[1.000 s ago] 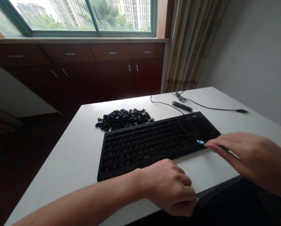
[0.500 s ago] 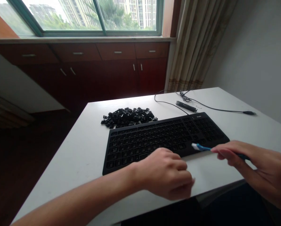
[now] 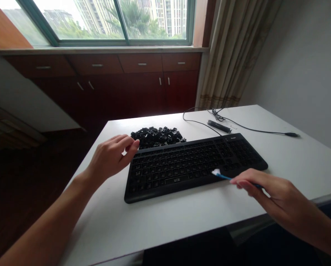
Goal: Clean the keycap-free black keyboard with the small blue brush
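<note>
The left hand [image 3: 111, 157] is open, with its fingers loose and a little bent. It hangs over the white table [image 3: 159, 218], by the far left corner of the black keyboard [image 3: 194, 162]. Its fingertips are close to the pile of loose black keycaps [image 3: 156, 135] that lies just behind the keyboard. The right hand [image 3: 267, 192] is closed around the handle of a small blue brush [image 3: 223, 176]. The white end of the brush rests on the front of the keyboard, toward its right side. A black cable [image 3: 254, 128] and a small black stick [image 3: 219, 126] lie farther back on the table.
</note>
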The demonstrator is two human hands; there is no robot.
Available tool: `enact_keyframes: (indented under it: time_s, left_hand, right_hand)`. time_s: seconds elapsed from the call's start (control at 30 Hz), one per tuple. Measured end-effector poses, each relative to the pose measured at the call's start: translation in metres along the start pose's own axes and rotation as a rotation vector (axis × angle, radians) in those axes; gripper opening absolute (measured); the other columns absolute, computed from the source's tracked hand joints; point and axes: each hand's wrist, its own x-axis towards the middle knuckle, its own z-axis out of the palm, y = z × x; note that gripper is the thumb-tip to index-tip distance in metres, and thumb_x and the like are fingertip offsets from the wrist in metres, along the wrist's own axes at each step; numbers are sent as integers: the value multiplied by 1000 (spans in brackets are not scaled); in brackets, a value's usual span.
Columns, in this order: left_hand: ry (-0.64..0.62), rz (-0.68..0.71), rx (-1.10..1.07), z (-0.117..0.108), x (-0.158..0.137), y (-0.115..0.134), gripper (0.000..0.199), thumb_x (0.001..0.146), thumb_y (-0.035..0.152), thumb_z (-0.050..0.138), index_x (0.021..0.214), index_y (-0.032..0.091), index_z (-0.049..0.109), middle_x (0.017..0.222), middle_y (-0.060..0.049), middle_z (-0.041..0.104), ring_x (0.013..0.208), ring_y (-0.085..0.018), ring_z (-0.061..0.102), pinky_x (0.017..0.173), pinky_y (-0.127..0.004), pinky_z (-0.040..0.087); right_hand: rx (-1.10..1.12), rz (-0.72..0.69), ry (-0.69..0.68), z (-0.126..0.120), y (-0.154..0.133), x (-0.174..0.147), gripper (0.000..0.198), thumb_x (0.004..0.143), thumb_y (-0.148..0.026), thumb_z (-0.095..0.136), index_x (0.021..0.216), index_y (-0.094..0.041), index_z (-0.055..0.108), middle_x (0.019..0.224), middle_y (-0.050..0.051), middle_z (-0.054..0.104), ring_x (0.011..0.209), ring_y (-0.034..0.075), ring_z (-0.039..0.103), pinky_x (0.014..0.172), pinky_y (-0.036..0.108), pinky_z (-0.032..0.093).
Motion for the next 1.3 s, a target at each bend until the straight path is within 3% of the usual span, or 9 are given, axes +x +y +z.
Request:
enact_keyframes:
  time_s: [0.07, 0.23, 0.4, 0.53, 0.67, 0.83, 1.0, 1.13, 1.3]
  left_hand:
    - [-61, -119, 48, 1, -2, -3, 39, 97, 40, 38, 69, 18, 55, 63, -1, 55, 56, -13, 46, 58, -27, 30]
    - [-186, -225, 54, 9, -4, -3, 46, 96, 49, 36, 69, 19, 57, 63, -3, 58, 54, -14, 46, 56, -27, 22]
    - [-244, -231, 22, 16, -7, -4, 49, 97, 52, 32, 70, 19, 56, 60, -2, 57, 52, -14, 45, 55, -27, 22]
    - [-234, -215, -33, 20, -8, -7, 46, 97, 51, 32, 72, 19, 55, 61, -2, 58, 51, -14, 45, 55, -27, 22]
    - [-253, -210, -137, 22, -8, -9, 43, 98, 49, 32, 73, 20, 52, 62, -2, 57, 54, -14, 48, 56, -27, 24]
    - [-237, -208, -176, 22, -8, -9, 41, 98, 48, 33, 72, 20, 49, 60, -1, 54, 53, -14, 47, 56, -27, 25]
    - [-245, -208, -217, 21, -8, -9, 40, 98, 46, 35, 70, 20, 47, 58, 0, 52, 51, -12, 45, 56, -27, 25]
    - [-258, -200, -246, 22, -7, -11, 40, 98, 45, 35, 69, 19, 44, 55, 1, 47, 51, -11, 42, 57, -27, 27]
    - [-256, -177, -266, 25, -6, -15, 40, 97, 44, 37, 66, 19, 41, 53, 3, 40, 50, -10, 40, 56, -26, 28]
  right_hand:
    - [72, 25, -100, 3, -4, -3, 21, 94, -34, 49, 96, -26, 67, 85, 1, 70, 70, 14, 66, 61, 23, 53]
    - [-101, 44, 301, 14, -3, -9, 24, 90, -40, 56, 106, -25, 67, 95, 4, 71, 81, 18, 66, 75, 30, 53]
    - [119, 219, 125, 24, -2, -12, 33, 93, -47, 46, 95, -24, 69, 74, 2, 67, 58, 15, 60, 52, 25, 51]
    - [-18, 272, 365, 31, -7, -9, 30, 91, -48, 50, 98, -24, 68, 78, 2, 67, 63, 15, 61, 60, 26, 52]
    - [154, 184, 107, 36, -12, 0, 32, 94, -46, 46, 90, -22, 67, 69, 2, 64, 56, 14, 59, 52, 24, 50]
    - [20, 78, 240, 37, -29, 19, 28, 93, -44, 49, 99, -23, 66, 82, 4, 69, 70, 17, 63, 63, 27, 52]
    - [3, -55, -215, 3, -49, 57, 30, 94, -45, 46, 89, -24, 67, 74, 1, 67, 64, 15, 61, 59, 26, 48]
    - [-268, -162, -199, -21, -63, 116, 39, 94, -52, 42, 95, -24, 70, 80, 2, 70, 68, 16, 62, 62, 28, 46]
    - [-582, -277, -317, -11, -87, 163, 45, 96, -45, 39, 81, -18, 72, 72, 6, 69, 63, 17, 61, 57, 29, 40]
